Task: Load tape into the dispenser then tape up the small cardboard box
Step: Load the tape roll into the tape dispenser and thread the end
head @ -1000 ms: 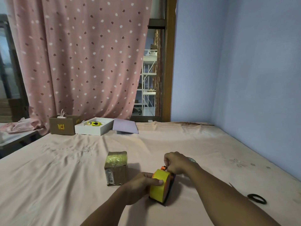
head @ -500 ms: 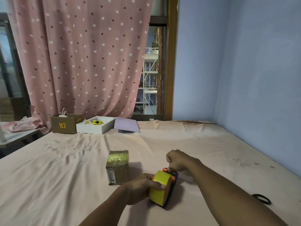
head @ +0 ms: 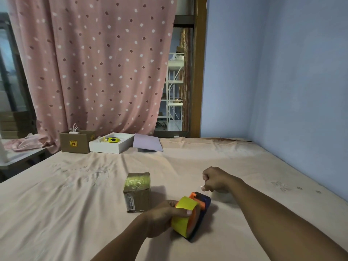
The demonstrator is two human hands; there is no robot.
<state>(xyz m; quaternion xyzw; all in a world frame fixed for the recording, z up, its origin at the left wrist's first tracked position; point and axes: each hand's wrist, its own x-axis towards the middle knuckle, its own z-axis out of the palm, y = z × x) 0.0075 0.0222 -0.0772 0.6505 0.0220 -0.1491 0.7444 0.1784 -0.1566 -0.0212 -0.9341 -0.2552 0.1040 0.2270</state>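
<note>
A yellow tape roll point(head: 185, 213) sits in a blue and orange dispenser point(head: 202, 202) lying on the bed. My left hand point(head: 163, 216) grips the roll, thumb on top. My right hand point(head: 215, 178) is raised just beyond the dispenser with its fingers pinched; a thin clear strip of tape seems to run from them, though I cannot tell for sure. A small cardboard box point(head: 137, 192), its top covered in yellowish tape, stands just left of the dispenser, apart from both hands.
At the bed's far edge stand a brown carton point(head: 75, 142), a white tray point(head: 109, 146) with a yellow item and a lilac sheet point(head: 146, 143). The blue wall point(head: 301, 91) runs along the right. The pink bedsheet point(head: 75, 204) spreads to the left.
My right hand has lifted up and away from the dispenser's orange end, fingers still pinched. The left hand stays on the roll. The camera has tilted slightly.
</note>
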